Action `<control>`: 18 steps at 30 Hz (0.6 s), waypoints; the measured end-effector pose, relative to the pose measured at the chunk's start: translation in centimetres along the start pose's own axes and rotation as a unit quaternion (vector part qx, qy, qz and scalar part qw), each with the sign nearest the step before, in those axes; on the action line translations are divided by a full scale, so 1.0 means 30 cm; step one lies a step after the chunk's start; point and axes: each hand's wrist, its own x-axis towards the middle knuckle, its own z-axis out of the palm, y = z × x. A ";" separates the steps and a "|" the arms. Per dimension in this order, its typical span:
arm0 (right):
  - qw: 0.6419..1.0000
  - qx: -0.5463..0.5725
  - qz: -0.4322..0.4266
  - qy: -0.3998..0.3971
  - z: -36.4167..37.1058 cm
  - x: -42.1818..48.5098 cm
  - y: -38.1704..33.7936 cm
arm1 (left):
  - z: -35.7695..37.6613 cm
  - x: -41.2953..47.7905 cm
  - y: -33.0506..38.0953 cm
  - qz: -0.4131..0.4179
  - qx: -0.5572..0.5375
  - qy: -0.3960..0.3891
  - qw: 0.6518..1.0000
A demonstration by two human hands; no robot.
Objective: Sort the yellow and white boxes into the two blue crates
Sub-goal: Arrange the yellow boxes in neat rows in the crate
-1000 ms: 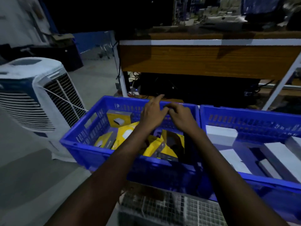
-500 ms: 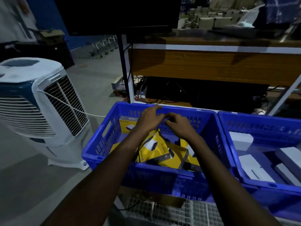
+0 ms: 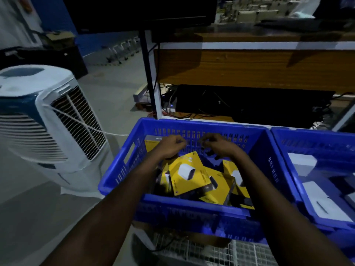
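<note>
Yellow boxes (image 3: 189,174) are found heaped in the left crate (image 3: 119,175), the topmost tilted just beneath the left grip (image 3: 170,145), nearer it than the right grip (image 3: 219,148), both curled, nothing seen held.

The room is dim. A white air cooler (image 3: 48,120) stands on the grey floor (image 3: 115,89). Cables (image 3: 172,110) tangle beneath a wooden desk (image 3: 249,68).

Left forearm (image 3: 119,198) and right forearm (image 3: 269,198), both bare, reach from the near edge toward the far side, converging. Left hand (image 3: 170,145) knuckles up, balled in a fist, nothing seen in it. Right hand (image 3: 219,146) just beside it, apart, fingers bent downward; any pinch too blurred to tell.
</note>
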 end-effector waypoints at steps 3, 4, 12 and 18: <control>0.999 0.035 0.029 0.021 0.017 0.016 -0.003 | 0.001 0.046 -0.036 0.024 -0.017 -0.016 0.999; 0.997 0.056 0.037 0.029 0.026 0.020 -0.012 | 0.005 0.053 -0.043 0.027 -0.021 -0.026 0.999; 0.994 0.075 0.047 0.060 0.050 0.043 -0.047 | 0.032 0.087 -0.042 0.016 -0.021 -0.201 0.979; 0.999 -0.013 0.046 0.021 0.041 0.051 -0.021 | 0.030 0.133 -0.024 -0.014 0.019 -0.280 0.960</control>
